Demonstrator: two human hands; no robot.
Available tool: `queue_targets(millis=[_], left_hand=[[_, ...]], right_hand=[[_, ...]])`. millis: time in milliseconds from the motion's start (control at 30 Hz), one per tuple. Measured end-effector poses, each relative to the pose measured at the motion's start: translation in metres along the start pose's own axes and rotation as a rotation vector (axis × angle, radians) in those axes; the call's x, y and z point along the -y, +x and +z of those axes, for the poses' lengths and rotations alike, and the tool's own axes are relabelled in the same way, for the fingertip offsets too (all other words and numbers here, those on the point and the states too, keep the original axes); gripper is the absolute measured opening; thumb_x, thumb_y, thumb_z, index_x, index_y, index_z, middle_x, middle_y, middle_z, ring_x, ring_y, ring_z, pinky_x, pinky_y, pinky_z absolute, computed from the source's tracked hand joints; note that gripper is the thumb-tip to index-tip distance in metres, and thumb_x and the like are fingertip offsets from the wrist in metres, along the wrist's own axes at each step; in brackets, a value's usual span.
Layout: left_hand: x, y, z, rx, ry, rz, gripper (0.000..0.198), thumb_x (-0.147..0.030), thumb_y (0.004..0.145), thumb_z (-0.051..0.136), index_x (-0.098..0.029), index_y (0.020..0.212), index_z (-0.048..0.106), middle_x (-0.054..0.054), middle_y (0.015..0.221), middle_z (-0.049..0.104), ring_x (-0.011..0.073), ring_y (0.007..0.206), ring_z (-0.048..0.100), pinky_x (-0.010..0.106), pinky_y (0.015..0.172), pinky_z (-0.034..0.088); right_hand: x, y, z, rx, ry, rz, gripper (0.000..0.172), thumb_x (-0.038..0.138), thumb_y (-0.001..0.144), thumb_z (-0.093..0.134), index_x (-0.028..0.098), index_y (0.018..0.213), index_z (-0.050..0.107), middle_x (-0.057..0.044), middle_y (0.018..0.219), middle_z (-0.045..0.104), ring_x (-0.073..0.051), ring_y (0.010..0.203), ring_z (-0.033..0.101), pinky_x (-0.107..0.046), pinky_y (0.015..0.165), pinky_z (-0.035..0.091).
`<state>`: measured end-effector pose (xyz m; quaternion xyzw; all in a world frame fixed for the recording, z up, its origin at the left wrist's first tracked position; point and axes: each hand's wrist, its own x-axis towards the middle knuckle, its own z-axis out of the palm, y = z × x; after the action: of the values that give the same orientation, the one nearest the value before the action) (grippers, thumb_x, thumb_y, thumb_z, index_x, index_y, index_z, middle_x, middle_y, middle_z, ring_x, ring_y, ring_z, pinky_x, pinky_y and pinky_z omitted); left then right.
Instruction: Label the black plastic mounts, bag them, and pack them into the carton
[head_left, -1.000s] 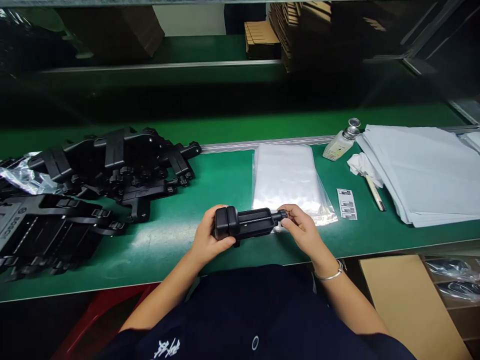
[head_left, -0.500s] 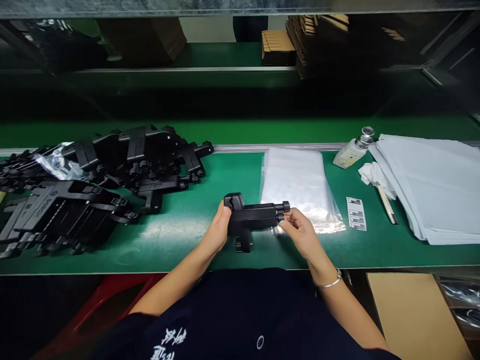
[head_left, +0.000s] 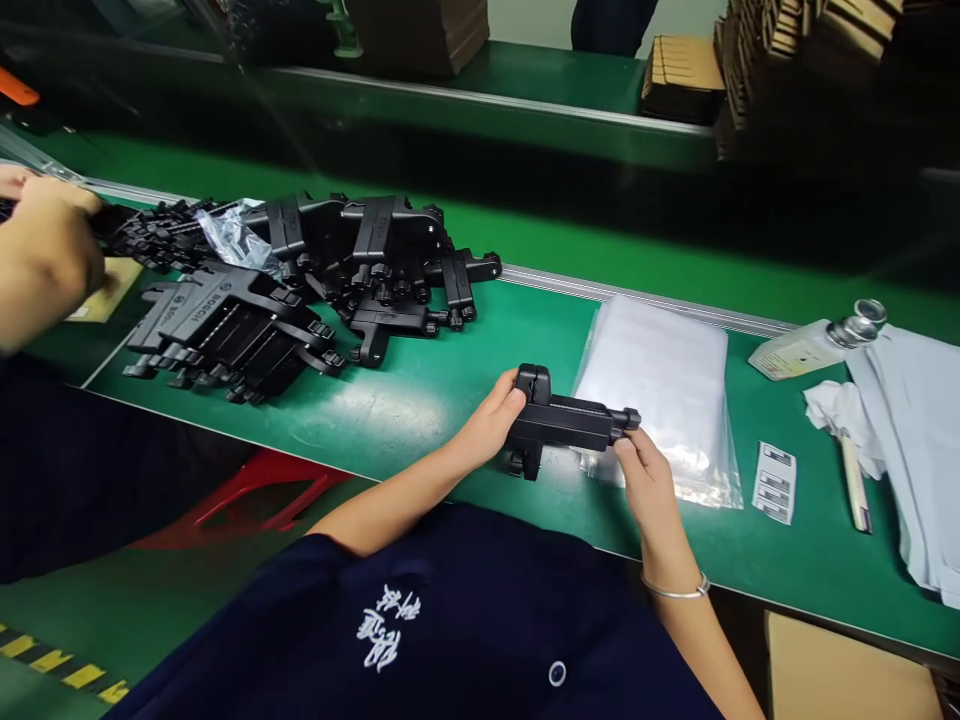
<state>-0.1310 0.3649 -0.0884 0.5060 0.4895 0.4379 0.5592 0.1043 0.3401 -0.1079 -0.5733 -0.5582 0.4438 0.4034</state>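
Observation:
I hold a black plastic part (head_left: 562, 425) just above the green bench (head_left: 420, 390), between both hands. My left hand (head_left: 491, 425) grips its thick left end with fingers wrapped round it. My right hand (head_left: 649, 480) pinches the narrow right end. A peg on the underside of the part points down toward the bench. A stack of clear plastic bags (head_left: 664, 395) lies right behind the part.
A heap of like black parts (head_left: 300, 280) covers the left of the bench. A co-worker's hand (head_left: 45, 255) works at the far left. Label strip (head_left: 774, 482), small bottle (head_left: 814, 345), white cloth with a stick (head_left: 840, 420) and white sheets (head_left: 915, 430) lie to the right.
The view has swung left and tilted, bringing a co-worker's hand into sight. The part has been turned in my hands, from lying flat to its peg pointing down.

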Motion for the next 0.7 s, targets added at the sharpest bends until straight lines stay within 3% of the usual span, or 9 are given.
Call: queue_targets(millis=[100,200,300,400,467,567,700], left_hand=[[0.001,0.0,-0.002,0.008,0.002,0.019,0.068,-0.071,0.088,0.038,-0.018,0.129,0.048,0.01,0.126,0.057,0.0274,0.119,0.05,0.038,0.103,0.037],[0.0,-0.002,-0.004,0.037,0.029,0.131,0.073,-0.072,0.084,0.047,-0.017,0.132,0.046,0.012,0.128,0.056,0.028,0.117,0.051,0.037,0.102,0.038],[0.0,0.0,-0.004,-0.025,-0.082,0.127,0.07,-0.07,0.081,0.055,-0.017,0.127,0.053,0.01,0.122,0.061,0.0257,0.111,0.055,0.034,0.097,0.042],[0.001,0.008,0.001,-0.194,-0.391,-0.095,0.056,-0.066,0.079,0.06,-0.016,0.106,0.064,0.006,0.101,0.069,0.0208,0.094,0.062,0.03,0.084,0.048],[0.001,0.015,0.005,-0.279,-0.585,-0.294,0.05,-0.063,0.081,0.058,-0.015,0.09,0.066,0.004,0.08,0.07,0.0181,0.076,0.064,0.028,0.072,0.05],[-0.004,0.022,0.01,-0.243,-0.725,-0.514,0.053,-0.064,0.085,0.049,-0.015,0.08,0.066,0.004,0.062,0.066,0.0178,0.058,0.061,0.03,0.058,0.05],[-0.01,0.023,0.013,-0.162,-0.777,-0.621,0.059,-0.066,0.088,0.04,-0.014,0.078,0.067,0.005,0.056,0.066,0.0199,0.053,0.062,0.03,0.05,0.05]], right_hand=[[-0.001,0.001,0.002,-0.037,0.061,-0.009,0.032,0.048,0.086,0.061,0.022,0.103,0.067,-0.005,0.101,0.069,-0.024,0.097,0.06,-0.037,0.09,0.043],[0.002,0.001,0.002,-0.075,0.02,-0.02,0.031,0.05,0.088,0.059,0.021,0.096,0.068,-0.004,0.09,0.068,-0.022,0.09,0.059,-0.036,0.086,0.044],[0.008,0.001,0.004,-0.062,0.022,-0.033,0.033,0.051,0.088,0.057,0.022,0.099,0.067,-0.005,0.094,0.069,-0.023,0.092,0.06,-0.035,0.086,0.045],[0.015,-0.003,0.016,0.048,0.106,-0.009,0.037,0.056,0.087,0.057,0.023,0.101,0.065,-0.006,0.099,0.069,-0.023,0.095,0.061,-0.036,0.086,0.046],[0.021,-0.007,0.029,0.24,0.168,0.068,0.035,0.055,0.085,0.059,0.023,0.098,0.065,-0.005,0.097,0.068,-0.022,0.091,0.061,-0.035,0.084,0.046],[0.032,-0.011,0.048,0.47,0.243,0.212,0.029,0.049,0.083,0.064,0.022,0.092,0.064,-0.002,0.086,0.065,-0.017,0.08,0.058,-0.031,0.078,0.045],[0.04,-0.012,0.062,0.475,0.359,0.282,0.028,0.047,0.077,0.069,0.021,0.085,0.062,0.001,0.076,0.059,-0.015,0.073,0.053,-0.028,0.07,0.043]])
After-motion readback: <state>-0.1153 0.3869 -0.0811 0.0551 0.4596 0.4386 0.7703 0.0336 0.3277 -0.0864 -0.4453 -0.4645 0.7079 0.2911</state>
